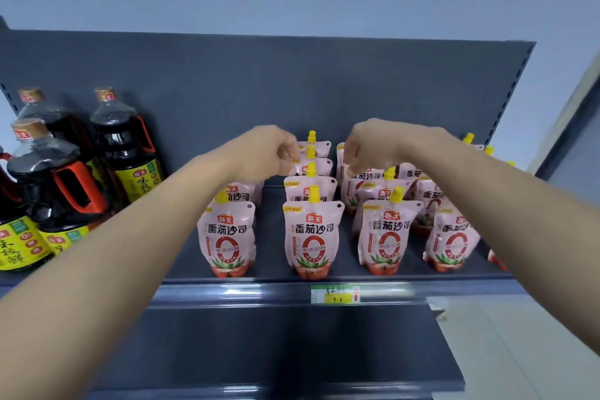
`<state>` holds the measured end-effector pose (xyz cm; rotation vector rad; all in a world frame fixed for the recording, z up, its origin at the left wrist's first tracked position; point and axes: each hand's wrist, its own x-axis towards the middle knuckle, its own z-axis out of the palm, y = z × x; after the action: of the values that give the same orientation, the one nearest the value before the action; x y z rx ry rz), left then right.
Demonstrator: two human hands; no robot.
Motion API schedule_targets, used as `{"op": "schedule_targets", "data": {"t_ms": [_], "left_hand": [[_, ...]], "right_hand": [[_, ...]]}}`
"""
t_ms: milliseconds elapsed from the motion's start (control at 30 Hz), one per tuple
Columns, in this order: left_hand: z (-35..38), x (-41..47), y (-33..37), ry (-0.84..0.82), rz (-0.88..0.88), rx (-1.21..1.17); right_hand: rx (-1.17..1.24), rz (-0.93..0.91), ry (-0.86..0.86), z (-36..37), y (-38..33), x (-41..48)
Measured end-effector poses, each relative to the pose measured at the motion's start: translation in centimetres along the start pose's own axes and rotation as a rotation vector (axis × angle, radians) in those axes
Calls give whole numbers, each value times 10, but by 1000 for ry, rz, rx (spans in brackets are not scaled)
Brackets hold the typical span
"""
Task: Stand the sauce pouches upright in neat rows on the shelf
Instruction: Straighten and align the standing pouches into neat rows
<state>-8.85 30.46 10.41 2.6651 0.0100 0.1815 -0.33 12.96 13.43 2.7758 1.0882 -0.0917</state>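
On the dark grey metal shelf (276, 273), pale pink spouted sauce pouches with yellow caps and red tomato print are stood in rows running front to back. Four are lined along the front edge, the second of them (312, 237) directly above a green and yellow price label (335, 294). Further pouches are ranked behind, packed closer and less evenly on the right side.

Both arms are stretched to the rear of the shelf. The left hand (271, 153) is curled, its fingertips (293, 156) pinched at the top of a rear pouch (313, 167) in the second column — apparently by the upper corner, a hold that lets the soft bag be pulled straight. The right hand (363, 148) is likewise bent downward with fingers closed near the top of a rear pouch (367, 177) in the next column; whether it is actually gripped cannot be told.

Tall dark soy-sauce bottles with red handles and gold caps (125, 143) are kept well apart at the left.

The front row seems settled; the back ranks — especially rightward — are judged to need squaring.
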Motion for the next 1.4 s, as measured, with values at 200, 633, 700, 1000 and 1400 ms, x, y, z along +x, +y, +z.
{"op": "schedule_targets", "data": {"t_ms": [200, 633, 700, 1000, 1400], "left_hand": [[28, 7, 38, -39, 26, 43], [69, 5, 45, -49, -93, 137], [72, 7, 39, -55, -123, 151], [73, 16, 22, -58, -131, 199], [79, 25, -4, -48, -59, 199]], "right_hand": [[-21, 71, -13, 12, 38, -28], [-86, 27, -62, 51, 72, -35], [-53, 39, -45, 54, 72, -32], [141, 109, -112, 68, 69, -21], [76, 107, -59, 84, 66, -3]]}}
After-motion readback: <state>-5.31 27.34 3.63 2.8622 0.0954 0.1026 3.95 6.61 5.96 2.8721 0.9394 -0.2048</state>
